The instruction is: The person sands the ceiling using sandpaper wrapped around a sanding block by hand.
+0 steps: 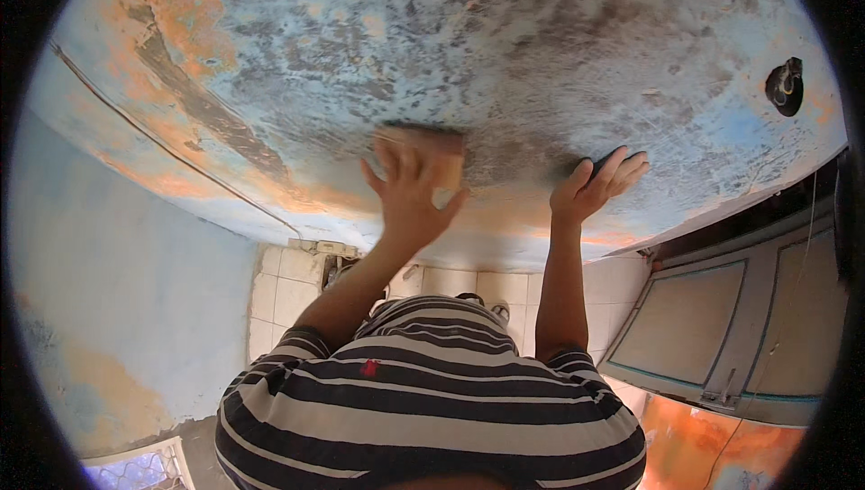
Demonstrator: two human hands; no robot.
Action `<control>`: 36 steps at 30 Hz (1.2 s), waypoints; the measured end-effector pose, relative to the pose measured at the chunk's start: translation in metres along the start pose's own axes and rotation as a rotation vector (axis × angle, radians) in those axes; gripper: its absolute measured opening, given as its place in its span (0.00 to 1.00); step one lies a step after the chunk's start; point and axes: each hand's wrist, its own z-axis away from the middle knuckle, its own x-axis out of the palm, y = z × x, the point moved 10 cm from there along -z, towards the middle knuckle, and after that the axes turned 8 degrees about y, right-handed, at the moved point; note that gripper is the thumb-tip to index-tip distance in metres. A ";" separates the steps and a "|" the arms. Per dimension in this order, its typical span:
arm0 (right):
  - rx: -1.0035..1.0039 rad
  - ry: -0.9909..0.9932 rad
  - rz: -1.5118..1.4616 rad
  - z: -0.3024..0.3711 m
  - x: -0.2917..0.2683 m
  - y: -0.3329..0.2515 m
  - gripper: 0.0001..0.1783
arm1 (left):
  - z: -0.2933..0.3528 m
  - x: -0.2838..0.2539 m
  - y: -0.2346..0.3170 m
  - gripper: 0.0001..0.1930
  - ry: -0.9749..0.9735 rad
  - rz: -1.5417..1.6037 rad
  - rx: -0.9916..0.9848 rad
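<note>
My left hand (410,191) presses a tan rectangular sanding block (447,161) against the patchy blue and grey wall (505,49). Its fingers lie over the block, with thumb and little finger spread, and are slightly smeared by motion. To the right, my right hand (599,186) rests on the same wall, fingers stretched out and thumb apart. A dark patch shows between its thumb and forefinger; I cannot tell whether this is shadow or a thing under the palm. Dark scuffs and scratches cover the wall around and above both hands.
A round dark hole with wires (786,87) sits in the wall at right. A thin cable (171,143) runs along the wall at left. Grey cabinet doors (685,319) stand at right, a pale blue side wall (126,283) at left. White floor tiles (505,288) lie below.
</note>
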 end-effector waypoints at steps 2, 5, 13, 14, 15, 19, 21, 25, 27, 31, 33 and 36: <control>0.011 -0.010 -0.009 -0.016 -0.008 0.015 0.34 | -0.041 -0.046 -0.003 0.41 0.187 0.050 -0.084; 0.047 0.002 -0.041 -0.053 -0.021 0.029 0.34 | -0.097 -0.115 -0.004 0.45 0.535 0.142 -0.024; 0.003 0.085 -0.028 -0.079 -0.033 0.103 0.33 | -0.004 0.040 0.105 0.40 0.025 0.051 -0.037; -0.070 0.122 -0.035 -0.076 -0.035 0.105 0.32 | -0.003 0.043 0.113 0.40 0.031 0.043 -0.042; -0.142 0.158 -0.044 -0.073 -0.039 0.105 0.32 | -0.002 0.048 0.119 0.40 0.008 0.035 -0.048; -0.171 0.103 -0.071 -0.061 -0.041 0.122 0.31 | -0.041 0.011 0.088 0.44 0.280 0.002 -0.221; -0.132 0.061 -0.055 -0.054 -0.037 0.131 0.32 | -0.059 -0.029 0.057 0.47 0.488 0.076 -0.383; -0.154 0.049 -0.166 -0.048 -0.035 0.130 0.31 | -0.034 -0.004 0.072 0.49 0.493 0.041 -0.421; -0.214 0.045 -0.170 -0.044 -0.034 0.130 0.30 | -0.009 0.033 0.111 0.50 0.347 0.043 -0.399; -0.239 0.005 -0.235 -0.046 -0.038 0.128 0.29 | -0.003 0.045 0.112 0.49 0.090 -0.053 -0.519; -0.236 -0.013 -0.241 -0.051 -0.040 0.130 0.29 | -0.030 -0.007 0.074 0.45 0.419 -0.026 -0.478; -0.194 0.018 -0.298 -0.053 -0.041 0.130 0.29 | -0.044 -0.033 0.045 0.43 0.485 0.024 -0.499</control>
